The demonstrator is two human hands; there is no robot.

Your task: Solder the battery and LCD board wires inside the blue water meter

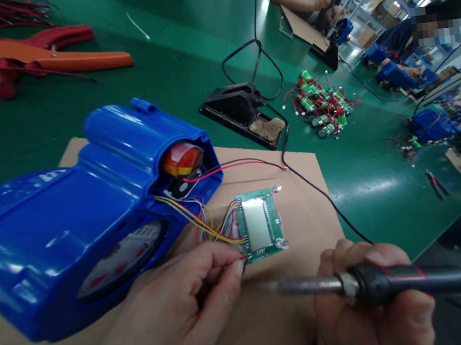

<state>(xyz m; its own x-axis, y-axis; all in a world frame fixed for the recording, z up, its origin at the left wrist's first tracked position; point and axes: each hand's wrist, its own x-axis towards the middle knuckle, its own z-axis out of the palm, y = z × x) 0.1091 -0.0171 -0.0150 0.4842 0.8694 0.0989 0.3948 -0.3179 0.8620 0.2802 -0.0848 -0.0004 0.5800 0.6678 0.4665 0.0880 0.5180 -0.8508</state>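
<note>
My left hand (pixel 187 301) pinches a thin red wire (pixel 246 257) between thumb and forefinger, at the lower corner of a green circuit board (pixel 276 217) with a grey display. Yellow, black and other coloured wires run from the board into the open end of a blue plastic housing (pixel 119 152). An orange-and-red part shows inside that opening. In my right hand (pixel 368 306) is a soldering iron (pixel 395 281), its tip pointing left, a little below the board and apart from it. A sheet of cardboard (pixel 299 181) lies under the board and housing.
Behind the cardboard stands a black soldering iron stand (pixel 239 104) with a sponge (pixel 268 128). Green batteries (pixel 323 102) with red leads lie in a heap beyond. Orange-handled pliers (pixel 86 60) rest at the upper left. A black cord (pixel 320 189) crosses the cardboard. Other people work at the far right.
</note>
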